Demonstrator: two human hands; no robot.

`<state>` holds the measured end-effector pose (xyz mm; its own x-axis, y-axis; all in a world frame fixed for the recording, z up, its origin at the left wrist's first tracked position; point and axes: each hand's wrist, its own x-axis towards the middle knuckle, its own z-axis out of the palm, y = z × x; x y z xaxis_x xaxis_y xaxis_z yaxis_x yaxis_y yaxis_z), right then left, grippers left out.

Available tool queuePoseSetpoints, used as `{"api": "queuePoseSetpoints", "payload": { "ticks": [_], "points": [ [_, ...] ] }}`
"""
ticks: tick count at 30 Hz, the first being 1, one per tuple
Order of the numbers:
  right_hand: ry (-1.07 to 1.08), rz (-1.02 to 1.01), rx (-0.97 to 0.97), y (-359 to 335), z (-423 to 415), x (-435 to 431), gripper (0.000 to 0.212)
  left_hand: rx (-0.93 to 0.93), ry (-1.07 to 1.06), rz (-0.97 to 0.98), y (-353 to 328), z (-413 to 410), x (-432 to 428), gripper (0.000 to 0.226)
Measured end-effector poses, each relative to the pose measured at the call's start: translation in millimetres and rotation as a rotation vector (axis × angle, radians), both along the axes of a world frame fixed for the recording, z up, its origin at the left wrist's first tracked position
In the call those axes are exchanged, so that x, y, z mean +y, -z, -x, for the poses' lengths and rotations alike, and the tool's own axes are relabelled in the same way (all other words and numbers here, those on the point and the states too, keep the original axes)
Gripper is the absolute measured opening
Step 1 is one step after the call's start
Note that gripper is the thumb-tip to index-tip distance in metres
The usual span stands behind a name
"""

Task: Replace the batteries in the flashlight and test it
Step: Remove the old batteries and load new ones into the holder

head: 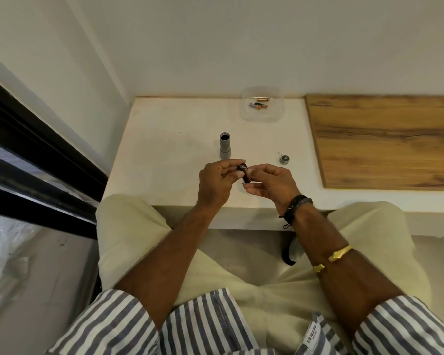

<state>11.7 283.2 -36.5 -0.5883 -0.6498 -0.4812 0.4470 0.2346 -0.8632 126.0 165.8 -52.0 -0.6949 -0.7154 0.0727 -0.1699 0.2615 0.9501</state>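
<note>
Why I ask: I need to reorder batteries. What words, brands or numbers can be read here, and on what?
"U.S. POLO", rest blurred: white tag on the striped shirt.
Batteries in the clear container: print too small to read.
Flashlight body, cap, black holder gripped by left hand and right hand: nothing readable.

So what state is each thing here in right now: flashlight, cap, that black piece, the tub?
Flashlight body: upright on the table, top end open.
End cap: off, lying on the table apart from the body.
Black battery holder: out, pinched by left hand and right hand.
Clear tub: lidless, batteries lying inside.
</note>
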Motion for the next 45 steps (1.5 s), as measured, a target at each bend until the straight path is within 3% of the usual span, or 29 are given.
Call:
{"api": "queuePoseSetpoints", "payload": {
  "ticks": [17, 23, 26, 33, 39, 42, 45],
  "points": [
    [-0.015, -0.025, -0.088, 3.1, 2.5, 1.2, 0.010, -0.016, 0.101, 0.246, 5.1, -2.0, 2.6, 0.025],
    [0.044, -0.009, -0.111, 2.1, 2.9, -0.3, 0.027, -0.014, 0.099, 0.253, 3.1, 0.4, 6.4, 0.025],
    [0.061, 0.015, -0.120, 0.3, 2.0, -0.5, 0.023, -0.008, 0.065, 0.248, 4.0, 2.0, 5.8, 0.025],
    [0.073, -0.035, -0.017, -1.5, 1.2, -2.9, 0.010, -0.017, 0.000, 0.199, 9.2, 4.6, 4.1, 0.028],
    [0.060, -0.051, 0.068, 3.0, 4.7, -0.2, 0.028, -0.014, 0.012, 0.155, 11.2, 5.6, 3.2, 0.029],
    [0.087, -0.021, 0.073, 2.1, 5.8, 1.5, 0.021, -0.014, -0.019, 0.052, 12.8, 7.1, 3.6, 0.029],
    [0.132, -0.002, 0.065, 0.5, 8.1, 3.4, 0.007, 0.011, -0.083, -0.193, 14.0, 8.9, -0.6, 0.026]
  ]
}}
